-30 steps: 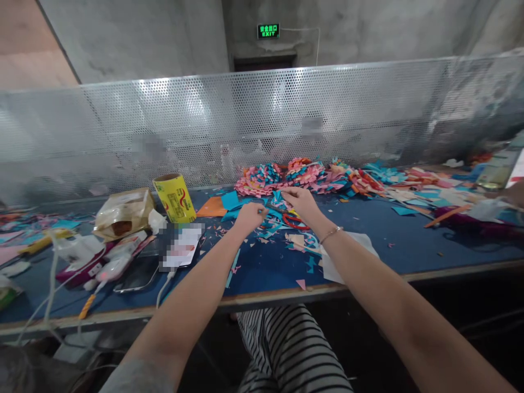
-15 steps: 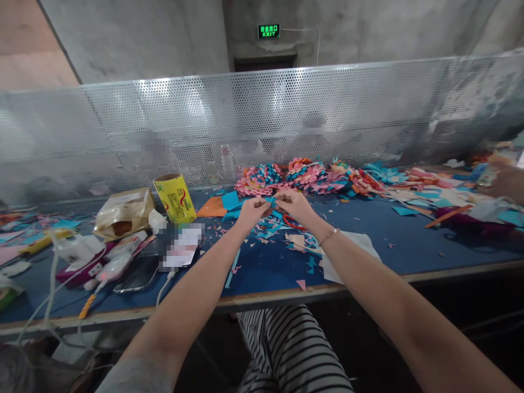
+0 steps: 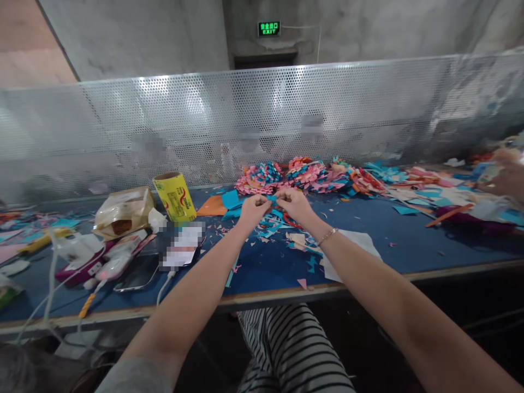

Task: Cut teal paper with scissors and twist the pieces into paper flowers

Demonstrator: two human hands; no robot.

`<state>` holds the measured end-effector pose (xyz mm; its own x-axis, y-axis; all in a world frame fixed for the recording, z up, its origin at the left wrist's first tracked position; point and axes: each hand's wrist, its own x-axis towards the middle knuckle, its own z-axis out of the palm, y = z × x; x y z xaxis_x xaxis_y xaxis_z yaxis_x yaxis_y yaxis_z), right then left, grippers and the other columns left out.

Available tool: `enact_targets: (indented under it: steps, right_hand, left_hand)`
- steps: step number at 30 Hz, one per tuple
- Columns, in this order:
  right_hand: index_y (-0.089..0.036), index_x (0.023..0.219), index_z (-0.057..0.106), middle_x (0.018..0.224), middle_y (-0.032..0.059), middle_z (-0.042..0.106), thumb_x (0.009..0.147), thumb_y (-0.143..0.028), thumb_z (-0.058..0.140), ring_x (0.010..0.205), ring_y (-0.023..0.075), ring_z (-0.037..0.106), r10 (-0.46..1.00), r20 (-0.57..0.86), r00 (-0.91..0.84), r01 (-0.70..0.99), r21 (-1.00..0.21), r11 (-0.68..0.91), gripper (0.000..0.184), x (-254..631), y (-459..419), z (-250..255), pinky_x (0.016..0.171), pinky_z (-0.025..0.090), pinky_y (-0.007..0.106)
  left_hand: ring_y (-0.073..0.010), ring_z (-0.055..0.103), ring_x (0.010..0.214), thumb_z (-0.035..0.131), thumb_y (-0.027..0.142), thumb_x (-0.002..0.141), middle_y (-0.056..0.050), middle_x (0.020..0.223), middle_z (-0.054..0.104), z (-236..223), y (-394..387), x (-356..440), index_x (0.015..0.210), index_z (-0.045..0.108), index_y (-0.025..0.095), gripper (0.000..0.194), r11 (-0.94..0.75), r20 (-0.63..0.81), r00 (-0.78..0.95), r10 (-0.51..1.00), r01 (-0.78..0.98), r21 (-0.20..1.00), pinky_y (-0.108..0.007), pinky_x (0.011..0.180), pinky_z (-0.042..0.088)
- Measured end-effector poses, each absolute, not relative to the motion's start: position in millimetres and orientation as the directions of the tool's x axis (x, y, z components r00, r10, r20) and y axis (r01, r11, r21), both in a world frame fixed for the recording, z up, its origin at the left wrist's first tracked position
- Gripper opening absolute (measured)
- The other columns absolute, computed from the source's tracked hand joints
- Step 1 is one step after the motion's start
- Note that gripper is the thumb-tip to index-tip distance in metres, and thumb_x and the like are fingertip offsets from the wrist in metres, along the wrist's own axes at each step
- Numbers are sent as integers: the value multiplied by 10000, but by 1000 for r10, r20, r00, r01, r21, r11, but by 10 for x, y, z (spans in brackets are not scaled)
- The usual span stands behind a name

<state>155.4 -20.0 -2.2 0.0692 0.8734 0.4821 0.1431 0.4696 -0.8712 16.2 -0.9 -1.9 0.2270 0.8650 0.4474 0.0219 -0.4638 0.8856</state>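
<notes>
My left hand (image 3: 254, 211) and my right hand (image 3: 291, 204) meet over the middle of the blue table, fingertips pinched close together. Between them they grip a small piece of blue paper (image 3: 272, 201); its exact shape is too small to make out. Below the fingers lies a heap of blue paper scraps (image 3: 268, 225). Just behind my hands sit bunches of folded pink, blue and orange paper (image 3: 305, 173). To the left of my left hand are a blue paper sheet (image 3: 231, 200) and an orange paper sheet (image 3: 212, 206).
A yellow tube (image 3: 176, 197), a brown paper bag (image 3: 125, 210), a phone (image 3: 183, 245) and cables stand at left. A white sheet (image 3: 356, 248) lies under my right forearm. Perforated metal panels (image 3: 196, 125) edge the table's back. Another person's hand (image 3: 505, 174) shows at far right.
My hands stay in nearly the same place, still pinching the blue paper, with only slight finger movement. The other person's hand at far right has shifted a little.
</notes>
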Motion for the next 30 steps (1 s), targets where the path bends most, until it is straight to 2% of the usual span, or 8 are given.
enact_targets:
  steps: [10,18,21,27,30]
  right_hand:
    - [-158,748,568,610,2,603,630,-194,592,570,143,602,868,494,57,132,-865,484,125,1553,-234,-9,630,525,310]
    - [-169,649,583,579,23,603,653,-389,610,546,140,563,852,524,-13,266,-819,508,222,1579,-259,0,574,471,279]
    - [-176,628,569,555,15,588,656,-413,598,528,136,548,853,522,2,278,-819,501,240,1589,-255,-1,554,453,273]
    - [-180,617,549,537,-1,559,677,-353,553,510,128,525,840,543,5,322,-796,513,183,1595,-242,-3,549,433,268]
    - [-176,625,548,544,-6,554,678,-350,546,516,124,520,841,541,-3,302,-801,516,182,1594,-236,-2,554,432,267]
  left_hand:
    - [-94,508,458,705,342,539,33,467,541,-16,-5,152,583,510,154,275,-447,437,251,864,-20,894,-227,497,413]
    - [-71,472,467,635,229,569,36,479,528,16,-51,147,565,518,147,142,-570,517,288,806,144,809,-201,488,371]
    - [-79,490,474,628,224,577,33,487,538,36,-83,165,587,526,149,127,-518,470,291,834,117,847,-210,500,392]
    - [-96,529,471,570,212,653,0,507,585,55,-117,181,558,535,143,123,-334,271,346,898,134,933,-241,536,445]
    - [-94,530,467,549,225,691,-1,508,590,61,-128,175,543,529,143,170,-349,276,369,888,149,925,-237,534,446]
